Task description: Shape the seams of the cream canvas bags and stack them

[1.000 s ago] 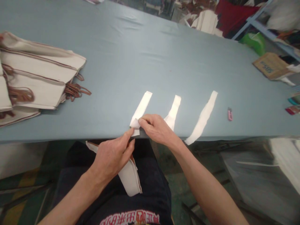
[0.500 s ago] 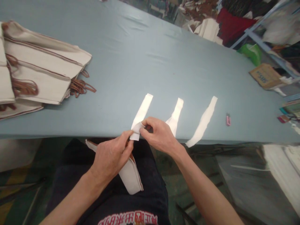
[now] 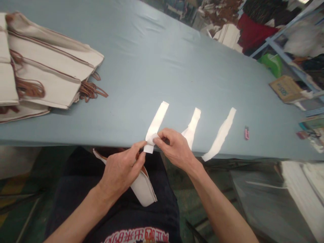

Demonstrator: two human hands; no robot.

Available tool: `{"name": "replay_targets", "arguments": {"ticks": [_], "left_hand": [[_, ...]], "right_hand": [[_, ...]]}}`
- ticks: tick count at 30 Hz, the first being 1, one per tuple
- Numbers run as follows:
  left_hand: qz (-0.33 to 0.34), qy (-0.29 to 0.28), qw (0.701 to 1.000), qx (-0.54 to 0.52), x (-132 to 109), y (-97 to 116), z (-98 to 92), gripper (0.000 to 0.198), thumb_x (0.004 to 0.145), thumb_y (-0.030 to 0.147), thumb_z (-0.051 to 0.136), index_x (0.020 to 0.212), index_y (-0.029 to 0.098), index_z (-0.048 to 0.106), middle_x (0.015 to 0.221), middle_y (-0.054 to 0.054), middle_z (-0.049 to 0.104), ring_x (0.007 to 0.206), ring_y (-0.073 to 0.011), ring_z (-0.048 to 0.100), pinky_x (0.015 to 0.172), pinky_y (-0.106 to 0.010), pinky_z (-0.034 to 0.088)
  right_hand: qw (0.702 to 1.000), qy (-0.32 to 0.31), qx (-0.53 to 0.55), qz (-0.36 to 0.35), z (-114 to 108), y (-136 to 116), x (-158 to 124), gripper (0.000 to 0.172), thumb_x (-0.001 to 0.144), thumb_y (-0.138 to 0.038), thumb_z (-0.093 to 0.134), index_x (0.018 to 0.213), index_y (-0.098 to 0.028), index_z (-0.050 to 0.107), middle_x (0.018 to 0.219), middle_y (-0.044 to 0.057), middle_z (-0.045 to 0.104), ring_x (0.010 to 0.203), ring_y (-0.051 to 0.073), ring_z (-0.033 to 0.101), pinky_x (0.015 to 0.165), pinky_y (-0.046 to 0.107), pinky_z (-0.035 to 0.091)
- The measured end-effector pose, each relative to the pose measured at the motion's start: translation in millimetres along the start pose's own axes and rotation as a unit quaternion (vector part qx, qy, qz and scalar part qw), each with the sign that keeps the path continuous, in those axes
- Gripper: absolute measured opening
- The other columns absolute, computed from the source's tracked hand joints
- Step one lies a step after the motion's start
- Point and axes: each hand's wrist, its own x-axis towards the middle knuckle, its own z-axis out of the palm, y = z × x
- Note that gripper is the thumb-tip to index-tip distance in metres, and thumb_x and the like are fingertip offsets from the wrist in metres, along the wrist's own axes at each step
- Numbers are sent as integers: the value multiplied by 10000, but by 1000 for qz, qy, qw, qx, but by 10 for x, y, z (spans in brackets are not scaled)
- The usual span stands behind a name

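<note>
A stack of white strips lies at the table's front edge, its lower end poking past the edge. My right hand pinches the near end of the top strip between thumb and fingertips; that end is curled up and back. At the stack's lower left side, the thumb and forefinger of my left hand are closed on its edge. Under my left hand, a cream fabric piece with brown edging rests on my lap, partly hidden by the hand. To the right lie a second bundle of white strips and a longer white strip.
Cream fabric pieces with brown trim and brown cords are piled at the left of the blue-grey table. A small pink-handled cutter lies right. Beyond are a cardboard box and a shelf frame.
Both hands keep their hold on the strip, with only a slight shift of the fingers. The whole view has moved a little as the head turned.
</note>
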Motion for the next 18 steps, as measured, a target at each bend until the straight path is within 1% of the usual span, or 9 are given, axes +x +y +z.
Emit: {"name": "replay_targets", "arguments": {"ticks": [4, 7, 9, 12, 14, 16, 18], "left_hand": [[-9, 7, 1000, -30, 15, 4, -12, 334, 1074, 289, 507, 1290, 210, 748, 753, 20, 826, 625, -227, 817, 583, -292, 530], [-25, 19, 998, -45, -13, 22, -38, 367, 1078, 301, 507, 1336, 132, 705, 722, 12, 805, 588, -201, 789, 578, -276, 537], [-22, 32, 998, -43, -38, 36, -53, 391, 1076, 302, 508, 1368, 109, 683, 720, 5, 804, 573, -194, 777, 567, -273, 531], [32, 42, 999, -1, -33, 44, -60, 406, 1054, 256, 506, 1390, 146, 705, 764, -11, 838, 570, -198, 780, 543, -278, 510], [62, 32, 997, 41, 4, 37, -60, 434, 1029, 205, 493, 1384, 170, 740, 753, -17, 843, 547, -212, 771, 519, -295, 488], [70, 13, 995, 74, 45, 23, -65, 449, 1008, 174, 484, 1344, 187, 782, 709, -17, 830, 513, -224, 752, 496, -308, 464], [68, -3, 993, 93, 64, 9, -74, 440, 1001, 171, 493, 1306, 203, 808, 676, -8, 820, 492, -229, 743, 475, -313, 444]], "right_hand": [[1000, 19, 8, 9, 41, -3, -47, 232, 1006, -259, 693, 799, -230, 590, 816, -2, 654, 802, 189, 567, 772, 330, 392], [999, 38, 19, 21, 77, -10, -76, 192, 1014, -292, 678, 840, -235, 619, 844, 13, 692, 798, 193, 594, 758, 331, 415], [998, 51, 26, 30, 102, -11, -88, 181, 1020, -314, 661, 859, -239, 626, 856, 21, 712, 793, 195, 608, 747, 330, 427], [997, 62, 33, 37, 122, -16, -86, 191, 1022, -343, 633, 860, -242, 619, 838, 20, 715, 776, 195, 617, 732, 329, 436], [996, 59, 45, 48, 107, -25, -66, 203, 1010, -367, 629, 850, -243, 611, 809, 10, 703, 748, 191, 617, 713, 326, 435], [995, 56, 59, 63, 51, -38, -16, 208, 996, -385, 622, 846, -243, 599, 785, 0, 688, 717, 186, 614, 691, 322, 432], [993, 68, 67, 71, -56, -46, 86, 198, 984, -380, 616, 845, -243, 585, 780, -5, 681, 706, 182, 616, 681, 320, 432]]}}
